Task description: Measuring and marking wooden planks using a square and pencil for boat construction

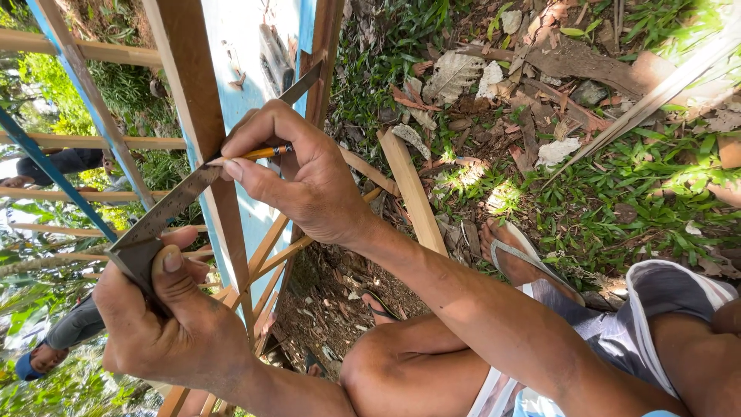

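My left hand (166,316) grips the dark stock of a metal try square (177,202) at the lower left, thumb pressed on top. The square's steel blade lies diagonally across a wooden batten (197,93) beside a light blue panel (247,46). My right hand (297,174) holds a yellow and black pencil (258,154) between thumb and fingers, its tip against the blade's edge on the batten. My bent knee and a foot in a sandal (517,259) show at the lower right.
A wooden frame of several battens and blue-painted slats (85,93) fills the left. A loose batten (413,189) leans across the ground. Dry leaves, grass and bare soil cover the right. Another person in dark sleeves (65,324) is below the frame at the left.
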